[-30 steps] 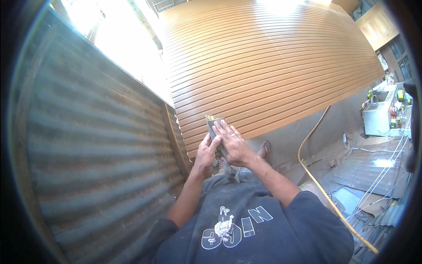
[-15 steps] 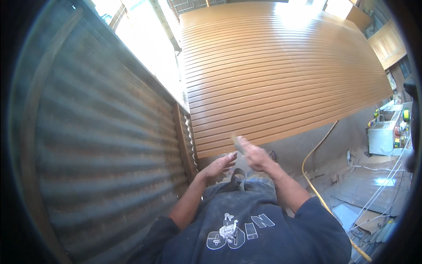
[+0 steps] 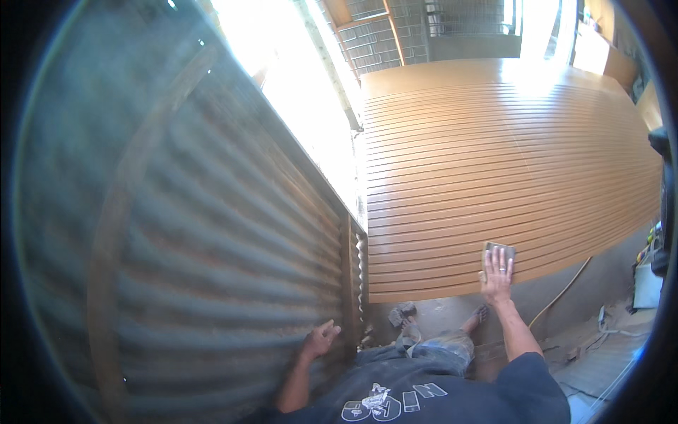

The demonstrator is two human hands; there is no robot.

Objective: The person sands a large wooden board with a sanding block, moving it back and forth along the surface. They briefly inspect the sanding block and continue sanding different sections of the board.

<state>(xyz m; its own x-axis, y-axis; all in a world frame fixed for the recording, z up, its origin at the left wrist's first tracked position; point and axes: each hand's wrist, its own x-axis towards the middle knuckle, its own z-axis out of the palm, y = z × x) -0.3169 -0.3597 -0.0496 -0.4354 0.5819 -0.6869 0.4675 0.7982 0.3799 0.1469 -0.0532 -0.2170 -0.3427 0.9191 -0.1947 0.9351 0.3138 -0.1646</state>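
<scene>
My right hand (image 3: 497, 277) lies over a flat, rectangular grey-tan sanding pad (image 3: 489, 248), pressing it on the near edge of a large brown grooved panel (image 3: 452, 169). The fingers stretch across the pad, with a ring on one of them. The pad's underside is hidden. Away to the left, my left hand (image 3: 321, 340) is raised beside the corrugated metal sheet, its fingers loosely bent and apart, with nothing in them.
A corrugated metal wall (image 3: 233, 261) with a wooden post (image 3: 348, 283) runs close along my left. Grey rubble (image 3: 402, 311) lies by my feet under the panel's near edge. A yellow hose (image 3: 561, 290) and cables cross the floor at right.
My hands, close together before, have parted. The right reached out and laid the sanding pad on the panel; the left moved down and left. The view has shifted, carrying the panel lower and rightward.
</scene>
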